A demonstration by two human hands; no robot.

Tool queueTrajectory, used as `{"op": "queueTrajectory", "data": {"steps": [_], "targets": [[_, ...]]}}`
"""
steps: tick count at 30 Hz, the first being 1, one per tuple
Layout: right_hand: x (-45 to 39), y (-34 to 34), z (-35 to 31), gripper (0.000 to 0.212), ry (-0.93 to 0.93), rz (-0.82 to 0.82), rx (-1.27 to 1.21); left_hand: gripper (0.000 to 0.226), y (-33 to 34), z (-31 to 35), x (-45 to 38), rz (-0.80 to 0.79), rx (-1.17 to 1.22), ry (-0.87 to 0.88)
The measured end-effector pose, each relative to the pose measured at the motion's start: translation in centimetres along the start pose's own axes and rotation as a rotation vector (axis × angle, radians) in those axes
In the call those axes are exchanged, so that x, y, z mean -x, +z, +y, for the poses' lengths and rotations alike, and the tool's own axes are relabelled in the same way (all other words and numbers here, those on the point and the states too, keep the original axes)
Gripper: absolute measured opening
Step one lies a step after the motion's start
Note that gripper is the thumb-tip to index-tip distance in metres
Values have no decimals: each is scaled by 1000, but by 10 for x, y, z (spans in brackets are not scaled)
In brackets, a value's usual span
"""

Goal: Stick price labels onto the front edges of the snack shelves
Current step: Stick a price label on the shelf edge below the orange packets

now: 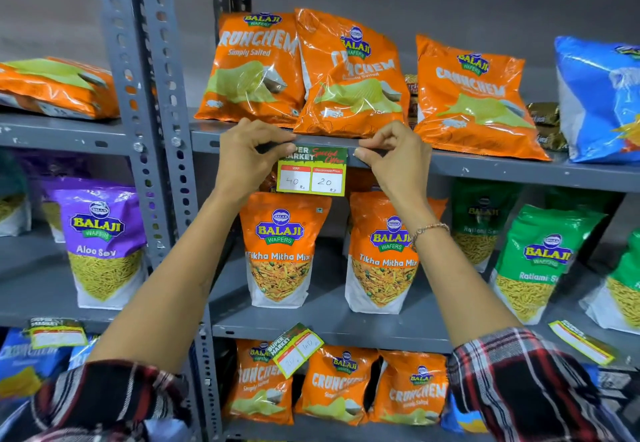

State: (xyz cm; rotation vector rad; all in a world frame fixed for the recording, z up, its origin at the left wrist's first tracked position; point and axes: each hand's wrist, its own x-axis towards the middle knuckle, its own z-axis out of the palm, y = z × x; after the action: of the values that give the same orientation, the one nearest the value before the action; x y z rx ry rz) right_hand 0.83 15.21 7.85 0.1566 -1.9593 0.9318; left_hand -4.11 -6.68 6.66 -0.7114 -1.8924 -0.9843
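Honestly, the price label [311,171] looks like thin light card, floppy; it hangs off the shelf edge [485,168] just under the Crunchem bags [349,74]; left hand [247,157] and right hand [391,161] each pinch a top corner — best spot to hold, I'd guess.

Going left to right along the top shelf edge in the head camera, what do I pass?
Left hand → price label → right hand → bare shelf edge.

Green-and-yellow price label [312,171] hangs upright against the grey shelf edge [485,168].
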Motion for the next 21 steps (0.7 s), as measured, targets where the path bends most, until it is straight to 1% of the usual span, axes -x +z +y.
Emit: {"op": "queueTrajectory", "data": {"steps": [2, 5, 6, 8, 10, 12, 21], "targets": [[0, -2, 1, 22, -11, 2, 5, 24, -5, -6, 1, -27, 23, 29], [1, 0, 0, 19, -35, 18, 6, 31, -11, -9, 5, -75, -3, 68], [2, 3, -1, 22, -46, 17, 12, 39, -11, -8, 7, -103, -24, 66], [5, 9, -6, 38, -74, -27, 78, 64, -9, -7, 9, -180, -95, 74], [8, 14, -9, 51, -108, -98, 192, 77, -7, -7, 12, -227, -161, 94], [10, 15, -9, 55, -123, -125, 200, 79, -6, -10, 12, -230, -182, 95], [12, 13, -4, 41, -169, -112, 232, 74, -1, -15, 17, -198, -245, 125]]}}
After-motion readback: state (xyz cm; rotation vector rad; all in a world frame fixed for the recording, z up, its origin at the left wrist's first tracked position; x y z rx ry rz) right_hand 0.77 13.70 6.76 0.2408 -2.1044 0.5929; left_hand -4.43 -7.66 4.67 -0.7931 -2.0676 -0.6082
